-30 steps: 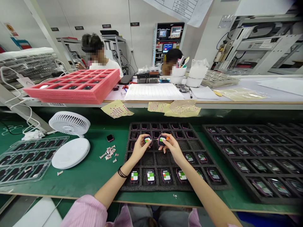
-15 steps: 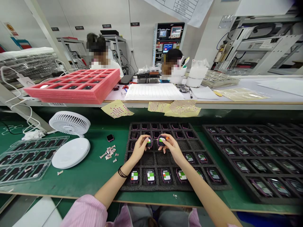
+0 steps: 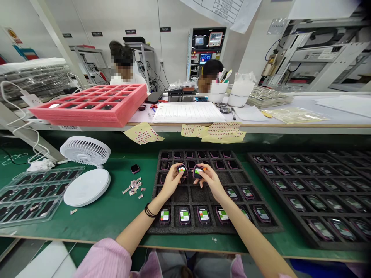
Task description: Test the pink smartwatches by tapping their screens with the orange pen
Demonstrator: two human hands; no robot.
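My left hand [image 3: 172, 180] is closed on a smartwatch body [image 3: 182, 170] without a strap, its lit screen facing me. In my right hand [image 3: 210, 178] is a second smartwatch body [image 3: 198, 172], also lit with green, white and red patches. Both are held side by side, slightly apart, over a black foam tray [image 3: 181, 195]. In the tray's near row lie watch bodies with lit screens, such as one watch [image 3: 184, 215]; the far rows hold dark-screened ones. Some pockets under my hands hold nothing.
Right of it sits another foam tray [image 3: 311, 240] full of watches. On the left are a white fan [image 3: 87, 187], small pale scraps [image 3: 135, 186], a lone watch [image 3: 135, 168] and a clear plastic tray [image 3: 31, 197]. A pink foam tray [image 3: 116, 117] stands on the shelf; two people sit beyond.
The watch in my left hand has turned so that more of its screen faces me. My right hand stays nearly still. A person in the background has shifted slightly.
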